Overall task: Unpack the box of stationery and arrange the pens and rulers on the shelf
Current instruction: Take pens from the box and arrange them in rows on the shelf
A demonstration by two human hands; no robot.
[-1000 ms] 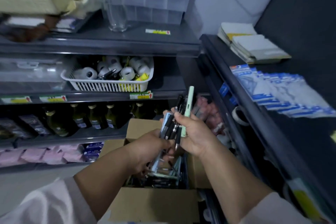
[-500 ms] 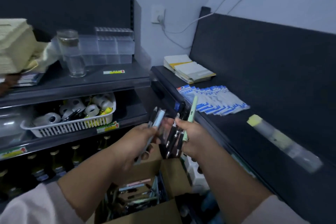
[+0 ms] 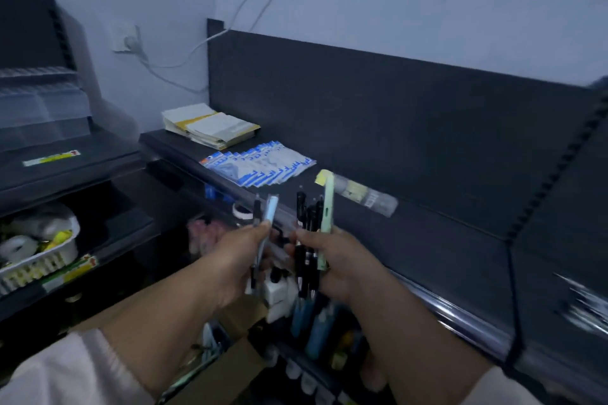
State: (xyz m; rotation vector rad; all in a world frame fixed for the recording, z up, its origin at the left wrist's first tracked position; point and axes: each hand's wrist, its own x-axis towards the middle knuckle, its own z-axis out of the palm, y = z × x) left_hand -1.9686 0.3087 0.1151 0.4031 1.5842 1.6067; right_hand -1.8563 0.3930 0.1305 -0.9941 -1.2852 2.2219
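My left hand (image 3: 245, 260) sits in the middle of the frame, fingers pinched around a pale blue pen (image 3: 269, 217) and a thin dark pen beside it. My right hand (image 3: 332, 260) is just beside it, to the right, curled tight around a bunch of black pens (image 3: 307, 223) and one long pale green pen (image 3: 328, 204). All the pens stand nearly upright, tips down by my palms and tops pointing to the top of the frame.

The dark flat shelf (image 3: 427, 240) where they should go lies to the right of both hands and runs from the middle left of the frame to the lower right. My right hand is the nearer one; it is almost at the shelf's front edge. I think the pens need to tip over and lie flat along that long edge.

On the shelf, further up, are blue and white packets (image 3: 260, 164), a stack of pale paper pads (image 3: 207, 125) and a clear plastic tube with a yellow end (image 3: 358, 192). The bare spot is lower right of the tube.

The brown cardboard box (image 3: 230, 368) is at the bottom middle, under my arms, with more stationery inside. I cannot make out any rulers.
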